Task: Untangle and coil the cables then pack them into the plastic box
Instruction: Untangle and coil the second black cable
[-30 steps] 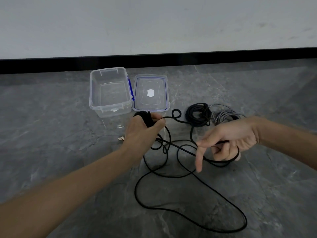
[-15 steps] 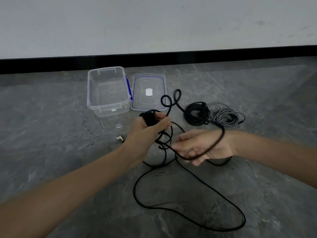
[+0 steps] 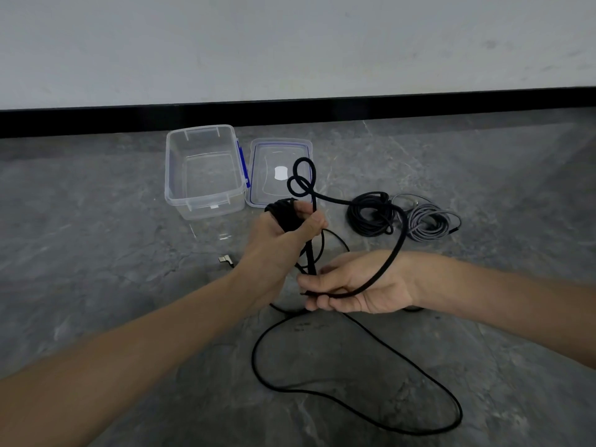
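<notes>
My left hand (image 3: 280, 243) grips a black cable (image 3: 354, 395), with several turns wound around its fingers. A twisted loop of the same cable (image 3: 301, 179) stands up above the thumb. My right hand (image 3: 358, 285), palm up just right of the left, pinches the cable's run, which arcs over its wrist. The rest of the cable lies in a big loop on the floor in front of me. The clear plastic box (image 3: 206, 204) stands open at the back left, with nothing in it.
The box lid (image 3: 258, 188) with blue seal lies flat right of the box. A coiled dark cable (image 3: 371, 217) and a coiled grey cable (image 3: 425, 221) lie right of the lid. A metal plug end (image 3: 225, 260) rests left of my left wrist. Black skirting and a wall stand behind.
My right hand turned palm up and came in close to the left hand, carrying the cable. The twisted loop rose above my left thumb.
</notes>
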